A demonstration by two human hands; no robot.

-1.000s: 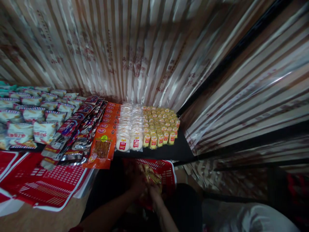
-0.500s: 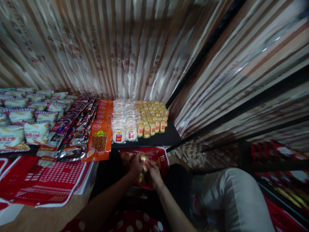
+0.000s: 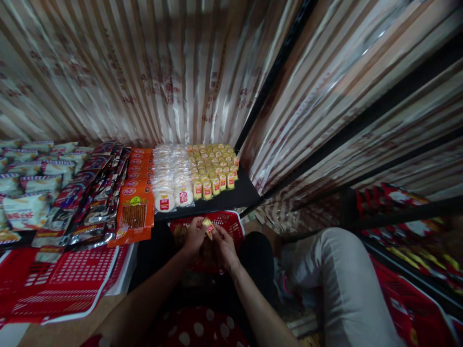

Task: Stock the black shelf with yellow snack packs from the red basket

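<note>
Between my two hands is a small yellow wrapped snack (image 3: 209, 228) with a red and white label, raised over a red plastic basket (image 3: 237, 224) at my lap. My left hand (image 3: 194, 234) pinches its left side, and my right hand (image 3: 224, 245) grips it from the right. What lies deeper in the basket is dark and partly hidden by my hands. Just beyond, rows of matching yellow snacks (image 3: 213, 168) stand on a black shelf (image 3: 238, 190). White round crackers in clear packs (image 3: 173, 188) are lined up to their left.
Orange snack bags (image 3: 135, 207), dark shiny packets (image 3: 94, 202) and white bags (image 3: 27, 209) fill the shelf leftward. Below them is another red basket (image 3: 72, 284). A person's leg in pale trousers (image 3: 347, 279) is close on my right, beside a rack of red packets (image 3: 398, 202).
Both hands have lifted slightly out of the basket, and a single yellow snack now shows between them. The view has shifted a little to the right.
</note>
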